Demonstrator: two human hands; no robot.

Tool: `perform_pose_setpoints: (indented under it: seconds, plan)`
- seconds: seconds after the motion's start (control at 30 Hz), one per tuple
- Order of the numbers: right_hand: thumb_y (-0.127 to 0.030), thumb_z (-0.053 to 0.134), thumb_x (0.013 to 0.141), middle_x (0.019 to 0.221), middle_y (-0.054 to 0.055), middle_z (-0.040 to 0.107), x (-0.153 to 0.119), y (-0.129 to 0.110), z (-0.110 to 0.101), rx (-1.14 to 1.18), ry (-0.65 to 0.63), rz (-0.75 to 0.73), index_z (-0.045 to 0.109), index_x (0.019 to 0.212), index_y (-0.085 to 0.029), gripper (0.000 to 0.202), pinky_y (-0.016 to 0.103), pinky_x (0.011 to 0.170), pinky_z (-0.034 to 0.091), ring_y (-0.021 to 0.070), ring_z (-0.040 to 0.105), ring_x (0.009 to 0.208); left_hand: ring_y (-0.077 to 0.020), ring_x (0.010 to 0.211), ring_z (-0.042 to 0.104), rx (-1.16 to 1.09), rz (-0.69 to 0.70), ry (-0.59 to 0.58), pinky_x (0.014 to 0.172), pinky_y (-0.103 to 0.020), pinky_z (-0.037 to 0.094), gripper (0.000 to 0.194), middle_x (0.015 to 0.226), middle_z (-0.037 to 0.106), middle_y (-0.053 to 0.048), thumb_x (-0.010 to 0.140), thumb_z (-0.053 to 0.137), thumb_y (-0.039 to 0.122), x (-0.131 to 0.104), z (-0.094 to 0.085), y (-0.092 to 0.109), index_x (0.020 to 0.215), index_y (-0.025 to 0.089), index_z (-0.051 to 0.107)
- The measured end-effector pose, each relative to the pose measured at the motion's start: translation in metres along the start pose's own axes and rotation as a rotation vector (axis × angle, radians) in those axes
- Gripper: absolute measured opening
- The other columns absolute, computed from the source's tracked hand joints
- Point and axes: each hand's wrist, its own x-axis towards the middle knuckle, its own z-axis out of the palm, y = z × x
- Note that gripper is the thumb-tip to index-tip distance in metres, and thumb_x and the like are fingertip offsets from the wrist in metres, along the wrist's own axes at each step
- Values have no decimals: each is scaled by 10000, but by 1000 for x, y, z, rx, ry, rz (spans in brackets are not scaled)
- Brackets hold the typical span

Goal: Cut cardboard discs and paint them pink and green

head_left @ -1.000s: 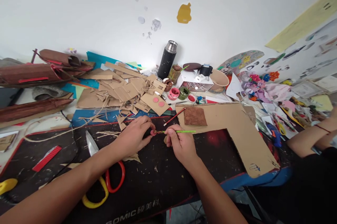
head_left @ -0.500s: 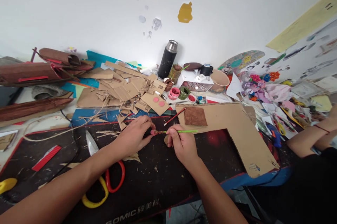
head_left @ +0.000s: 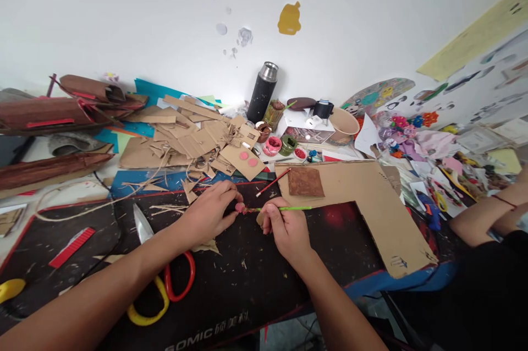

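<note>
Between the fingertips of my left hand (head_left: 215,207) is a small pink-painted piece (head_left: 239,207), partly hidden by the fingers. My right hand (head_left: 286,224) is closed around a paintbrush (head_left: 297,208) with a green handle. The brush lies nearly level and its tip touches or nearly touches the pink piece. A bit of brown cardboard (head_left: 259,219) shows beside the right fingers; I cannot tell whether they hold it. Another brush (head_left: 273,182), red-handled, lies just beyond, near a brown-painted cardboard square (head_left: 306,182). Two pink discs (head_left: 248,158) rest on cardboard farther back.
Large scissors (head_left: 163,268) lie under my left forearm on the black mat (head_left: 247,290). Cut cardboard scraps (head_left: 198,139) pile up behind. Open paint jars (head_left: 272,146) and a black thermos (head_left: 263,91) stand by the wall. At right are a cardboard sheet (head_left: 388,224) and another person's arm (head_left: 489,213).
The brush in my right hand has shifted very slightly to the right, and slightly more of the pink piece shows. My left hand stays almost where it was.
</note>
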Motion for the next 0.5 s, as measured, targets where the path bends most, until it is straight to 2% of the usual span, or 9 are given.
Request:
perform_pose_setpoints:
  seconds: [0.27, 0.5]
  plan:
    - [-475, 408, 1115, 606, -25, 629, 3, 1, 5, 32, -10, -7, 656, 914, -225, 405, 239, 526, 471, 133, 616, 483, -277, 1099, 608, -21, 6, 11, 982, -427, 519, 135, 1152, 621, -79, 967, 565, 258, -1, 0, -1, 1058, 232, 661]
    - [-498, 401, 1113, 551, -31, 615, 2, 0, -2, 26, 27, 13, 643, 892, -225, 427, 237, 526, 477, 140, 611, 472, -278, 1117, 602, -25, 11, 1, 982, -425, 510, 165, 1151, 621, -78, 979, 564, 251, 1, 1, -2, 1092, 237, 684]
